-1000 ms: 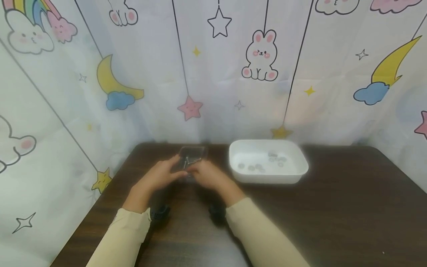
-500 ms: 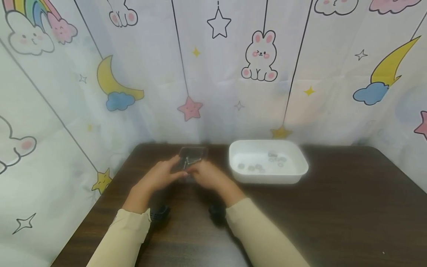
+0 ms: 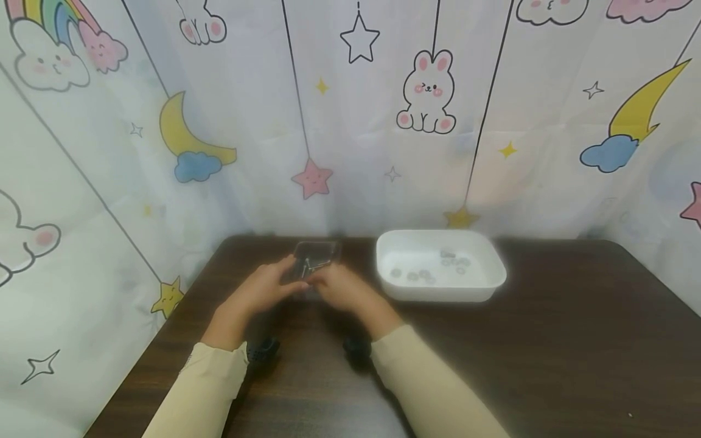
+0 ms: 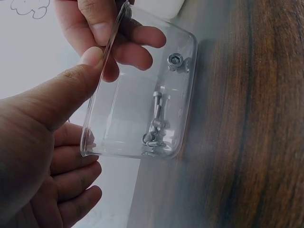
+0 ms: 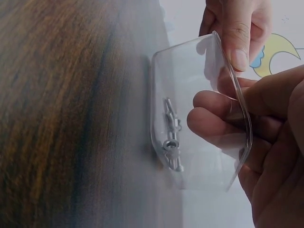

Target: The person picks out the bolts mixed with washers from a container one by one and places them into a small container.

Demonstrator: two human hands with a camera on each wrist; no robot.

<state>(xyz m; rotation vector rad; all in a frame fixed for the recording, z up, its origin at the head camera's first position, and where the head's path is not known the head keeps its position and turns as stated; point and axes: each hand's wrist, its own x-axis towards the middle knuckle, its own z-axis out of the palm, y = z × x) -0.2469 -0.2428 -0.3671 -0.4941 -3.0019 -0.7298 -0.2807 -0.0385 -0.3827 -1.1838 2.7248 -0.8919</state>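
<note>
In the head view a clear plastic box (image 3: 317,248) stands at the table's far left. My left hand (image 3: 256,291) grips it, the thumb at the near rim and the fingers along the left side. My right hand (image 3: 345,287) reaches over the rim from the right. Through the clear wall in the right wrist view, its fingertips (image 5: 209,118) hang inside the box, slightly curled, apart from the metal pieces. Several socket-head screws (image 4: 156,107) lie at the bottom in the left wrist view, one with its hex socket (image 4: 175,59) facing the camera.
A white tub (image 3: 440,293) stands right of the box, with several ring-like pieces (image 3: 424,275) and a small cylindrical piece (image 3: 448,253) in it. The dark wood table (image 3: 547,353) reaches a printed curtain (image 3: 372,134) behind. Black wrist devices (image 3: 263,349) sit under both wrists.
</note>
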